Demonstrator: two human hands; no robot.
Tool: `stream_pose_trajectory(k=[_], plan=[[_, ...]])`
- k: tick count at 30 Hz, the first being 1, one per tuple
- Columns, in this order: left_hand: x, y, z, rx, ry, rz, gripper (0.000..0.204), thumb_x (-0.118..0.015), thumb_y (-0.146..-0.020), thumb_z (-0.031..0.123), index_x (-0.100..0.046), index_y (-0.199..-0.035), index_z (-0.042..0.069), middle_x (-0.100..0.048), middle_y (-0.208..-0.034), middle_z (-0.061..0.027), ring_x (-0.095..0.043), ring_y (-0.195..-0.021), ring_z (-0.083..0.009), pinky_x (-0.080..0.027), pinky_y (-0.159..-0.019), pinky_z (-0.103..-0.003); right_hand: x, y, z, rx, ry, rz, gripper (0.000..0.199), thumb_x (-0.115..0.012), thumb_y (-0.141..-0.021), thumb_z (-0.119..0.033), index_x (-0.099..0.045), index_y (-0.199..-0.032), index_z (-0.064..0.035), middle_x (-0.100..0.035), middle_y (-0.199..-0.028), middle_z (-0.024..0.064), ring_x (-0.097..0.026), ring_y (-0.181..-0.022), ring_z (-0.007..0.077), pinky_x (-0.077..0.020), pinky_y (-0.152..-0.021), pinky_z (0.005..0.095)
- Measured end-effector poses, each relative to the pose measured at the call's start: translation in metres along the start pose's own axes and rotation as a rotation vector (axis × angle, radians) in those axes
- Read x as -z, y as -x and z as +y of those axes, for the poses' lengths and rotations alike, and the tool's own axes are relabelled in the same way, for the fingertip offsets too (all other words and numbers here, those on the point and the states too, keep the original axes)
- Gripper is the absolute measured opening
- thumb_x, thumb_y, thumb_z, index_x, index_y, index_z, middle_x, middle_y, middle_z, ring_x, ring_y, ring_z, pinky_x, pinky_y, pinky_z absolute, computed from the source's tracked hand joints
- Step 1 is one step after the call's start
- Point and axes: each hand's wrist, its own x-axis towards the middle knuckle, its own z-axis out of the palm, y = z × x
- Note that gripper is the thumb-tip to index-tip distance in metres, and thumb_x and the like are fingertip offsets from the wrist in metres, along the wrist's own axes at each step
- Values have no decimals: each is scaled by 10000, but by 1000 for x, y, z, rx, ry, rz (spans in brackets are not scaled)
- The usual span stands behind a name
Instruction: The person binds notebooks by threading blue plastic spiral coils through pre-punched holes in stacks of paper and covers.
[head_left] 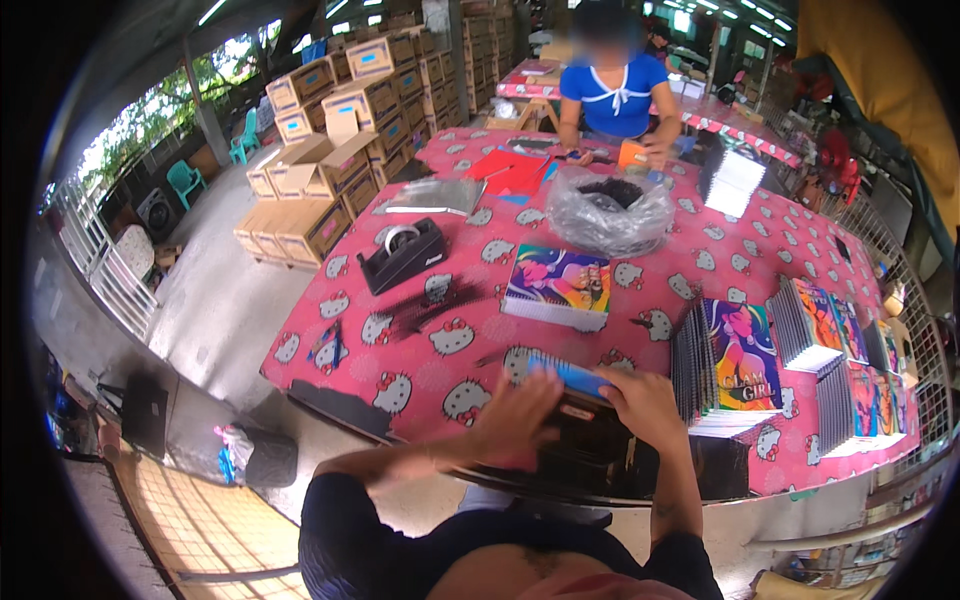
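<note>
At the table's near edge, a blue notebook lies at a black box-like piece of equipment. My right hand holds the notebook's right end, its fingers bent over the corner. Over the left end is my left hand, smeared by motion, so its grip does not show. Just beyond them rests a small stack of notebooks with a purple and orange cover. To the right of my right hand stands a tall stack of spiral-bound notebooks with a figure on the front.
More notebook stacks line the right side. A black tape dispenser stands at left, near black spiral coils. Farther back are a clear plastic bag, red sheets and a seated co-worker. Cartons are piled beyond the table.
</note>
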Motion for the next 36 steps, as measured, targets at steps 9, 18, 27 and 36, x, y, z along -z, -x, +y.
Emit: stream_pose_trajectory(k=[9,18,27,36], plan=[[-21,25,4,-348,142,86,740,-592,-962,463,-409,-1503,-8,-403,-1564,-224,-357,-1470,-376,-295,-1136,-644,-3,-3,3,62,-62,39,261,-681,-902,-173,-725,-1159,-150,-741,-925,137,-705,-829,344,-539,-720,468],[-6,-12,8,-223,20,135,792,-565,-964,525,-393,-1528,-5,-366,-1604,-204,-299,-1519,-341,-216,-1196,-595,1,-5,-3,-70,16,-68,397,-709,-887,-219,-644,-1271,-141,-739,-1010,149,-697,-894,364,-535,-757,500],[16,-56,-2,-135,-85,137,783,-558,-957,557,-426,-1509,19,-435,-1556,-201,-363,-1482,-331,-214,-1188,-585,-18,30,25,-147,-548,209,572,-801,-844,-69,-576,-1370,-82,-737,-1012,138,-733,-957,230,-566,-792,334],[13,-73,-9,-89,-20,191,865,-589,-913,576,-411,-1482,-50,-418,-1544,-265,-373,-1464,-409,-191,-1179,-641,-47,21,17,-218,-744,351,352,-788,-862,-35,-643,-1183,-28,-736,-915,91,-690,-871,128,-533,-776,277]])
